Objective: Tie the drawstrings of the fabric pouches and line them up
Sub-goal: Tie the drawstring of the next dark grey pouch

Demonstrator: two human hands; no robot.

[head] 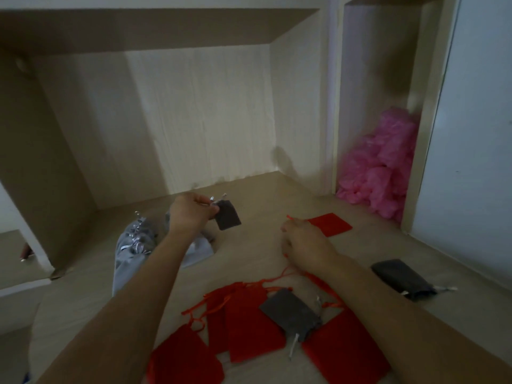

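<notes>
At mid-frame over the bench (249, 261), the left hand (191, 214) pinches a grey pouch (227, 219) by its corded mouth, probably to line it up beside the silver pouches (135, 245), while the right hand (307, 245) curls its fingers around the red drawstring (289, 217) of a flat red pouch (331, 224), seemingly next for tying.

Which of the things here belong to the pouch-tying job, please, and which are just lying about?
Job: grey pouch in the left hand; red pouch, its string in the right hand; red pile; silver pouches; dark pouch.
Lying about: pink bags.
</notes>
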